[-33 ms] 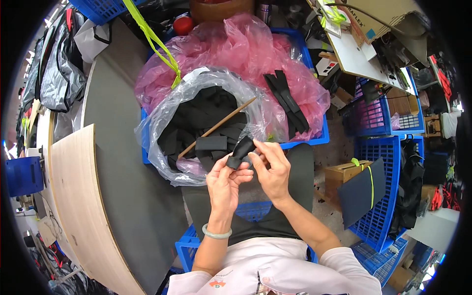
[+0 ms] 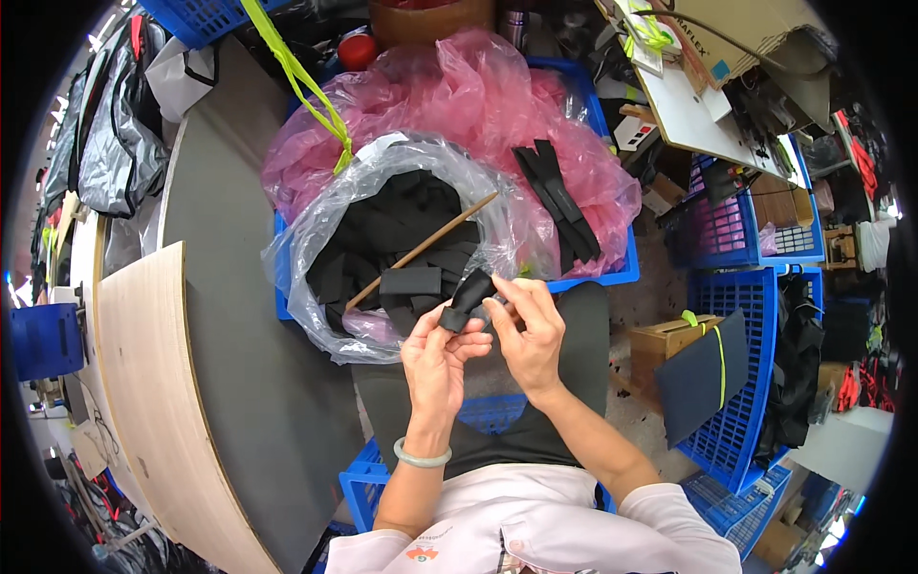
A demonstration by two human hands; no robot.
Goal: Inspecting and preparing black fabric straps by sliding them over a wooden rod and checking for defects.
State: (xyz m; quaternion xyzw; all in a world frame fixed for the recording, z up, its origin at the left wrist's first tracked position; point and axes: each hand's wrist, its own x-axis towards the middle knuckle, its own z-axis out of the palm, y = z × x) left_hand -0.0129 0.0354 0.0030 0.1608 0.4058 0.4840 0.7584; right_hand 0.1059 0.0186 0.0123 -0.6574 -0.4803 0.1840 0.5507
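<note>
Holding the small black fabric piece [image 2: 466, 298] between both hands, we work just near of the clear plastic bag [image 2: 316, 239] that is full of more black pieces. Our left hand [image 2: 435, 359] pinches the lower end of the piece between thumb and fingers, while our right hand [image 2: 531, 330] grips its upper end with the fingertips closed on it. To do this well, we judge it best to keep the piece taut between the two grips and close above our lap, so that nothing slips back among the others. A thin wooden stick [image 2: 421, 251] lies slanted across the bag's mouth, just to the left and far of the piece, and we should keep our knuckles off it. Farther off, the pink plastic bag [image 2: 478, 96] in the blue crate [image 2: 622, 268] carries a few black strips [image 2: 559, 201].
</note>
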